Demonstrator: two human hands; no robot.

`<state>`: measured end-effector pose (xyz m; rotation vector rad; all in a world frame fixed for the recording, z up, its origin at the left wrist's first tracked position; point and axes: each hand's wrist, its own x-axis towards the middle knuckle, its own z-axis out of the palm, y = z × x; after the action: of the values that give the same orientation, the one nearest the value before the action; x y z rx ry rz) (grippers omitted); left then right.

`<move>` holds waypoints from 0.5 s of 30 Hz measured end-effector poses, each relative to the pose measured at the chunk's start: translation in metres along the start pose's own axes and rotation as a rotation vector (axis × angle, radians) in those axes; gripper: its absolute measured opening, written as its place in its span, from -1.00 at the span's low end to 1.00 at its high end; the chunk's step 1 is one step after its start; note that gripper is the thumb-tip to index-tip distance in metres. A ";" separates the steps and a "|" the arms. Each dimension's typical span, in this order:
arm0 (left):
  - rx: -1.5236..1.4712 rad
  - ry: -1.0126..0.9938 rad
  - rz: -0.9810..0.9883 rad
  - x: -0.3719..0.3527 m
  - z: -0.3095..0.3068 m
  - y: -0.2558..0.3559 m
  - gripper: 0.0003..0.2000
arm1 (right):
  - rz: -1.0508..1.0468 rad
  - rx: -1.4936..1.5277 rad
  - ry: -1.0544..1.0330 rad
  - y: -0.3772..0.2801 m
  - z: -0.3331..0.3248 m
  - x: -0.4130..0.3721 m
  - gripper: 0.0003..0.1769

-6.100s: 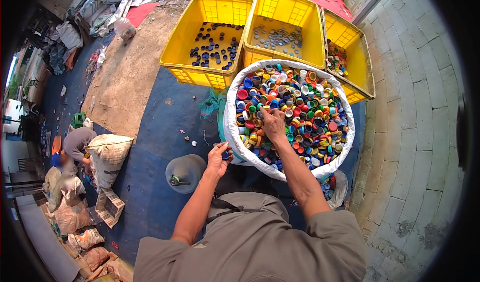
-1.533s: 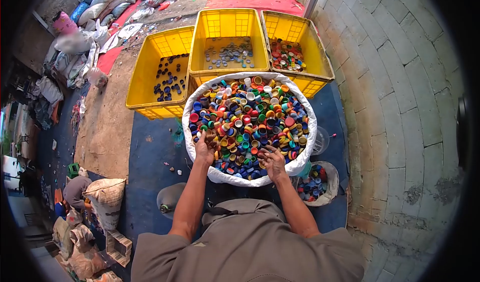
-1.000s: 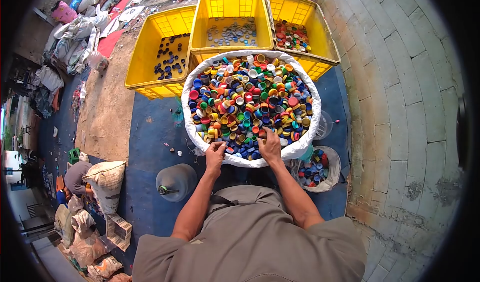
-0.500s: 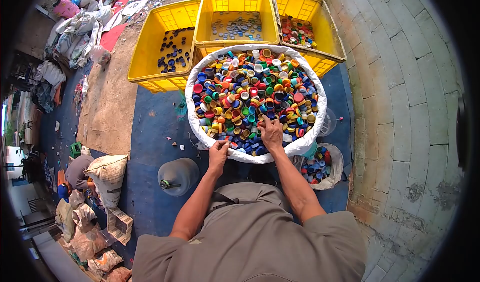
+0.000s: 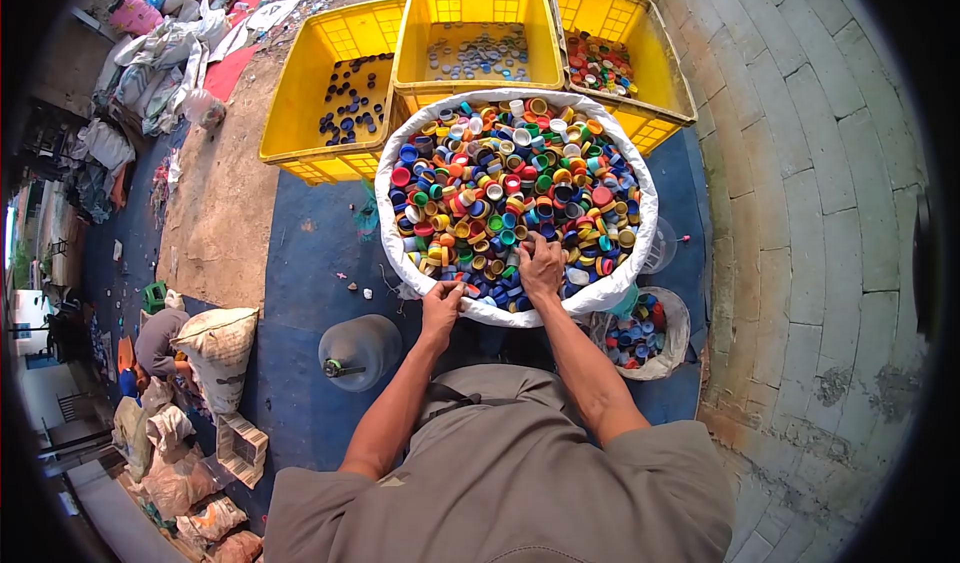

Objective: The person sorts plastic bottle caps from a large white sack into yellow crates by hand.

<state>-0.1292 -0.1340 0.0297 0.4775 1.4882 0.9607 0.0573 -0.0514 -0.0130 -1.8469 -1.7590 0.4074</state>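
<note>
A round white sack (image 5: pixel 648 203) full of mixed coloured bottle caps (image 5: pixel 500 183) stands in front of me. At its near left rim is my left hand (image 5: pixel 441 308), fingers closed near a red cap (image 5: pixel 471 290). My right hand (image 5: pixel 541 266) reaches over the near rim into the caps, its fingers bent and drawn together; whatever they hold is hidden. Behind the sack stand three yellow crates: the left (image 5: pixel 285 113) holds dark caps, the middle (image 5: pixel 408 33) pale and light blue caps, the right (image 5: pixel 672 53) mostly red and orange caps.
A large clear bottle (image 5: pixel 360 351) lies on the blue floor at left. Right of me is a smaller sack of caps (image 5: pixel 680 335), beside a block wall (image 5: pixel 800 213). Another person (image 5: pixel 160 341) bends by a stuffed sack (image 5: pixel 220 348) at far left.
The view has shifted slightly. My right fingers no longer show the red cap that was beside them; both hands stay at nearly the same places on the sack.
</note>
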 end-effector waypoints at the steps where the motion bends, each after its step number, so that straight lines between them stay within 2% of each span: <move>1: -0.010 -0.001 0.002 -0.001 0.000 0.002 -0.85 | 0.027 0.026 -0.011 0.000 0.001 0.000 -0.54; 10: -0.042 -0.016 -0.010 0.003 0.001 0.000 -0.84 | 0.255 0.431 -0.124 -0.002 -0.011 -0.002 -0.53; 15: -0.044 -0.032 -0.020 0.007 0.003 0.000 -0.83 | 0.505 0.724 -0.256 -0.009 -0.025 0.000 -0.48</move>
<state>-0.1278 -0.1280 0.0260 0.4434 1.4378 0.9634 0.0641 -0.0556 0.0119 -1.6957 -1.0272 1.3264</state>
